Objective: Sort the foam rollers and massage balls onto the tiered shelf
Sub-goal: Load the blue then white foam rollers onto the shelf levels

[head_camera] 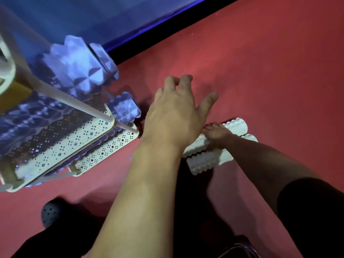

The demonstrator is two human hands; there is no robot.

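The white perforated tiered shelf stands at the left, seen from above. Blue-lit ridged foam rollers lie on it: a big one on an upper tier and the end of another on a lower tier. Two white ridged foam rollers lie side by side on the red floor, the farther one and the nearer one. My right hand is closed on the farther white roller. My left hand hovers between the shelf's corner and the white rollers, fingers spread, holding nothing.
Red floor stretches to the right and far side. A blue wall with a dark base strip runs along the top. A dark perforated shoe is at lower left. A yellow item sits under the shelf's upper frame.
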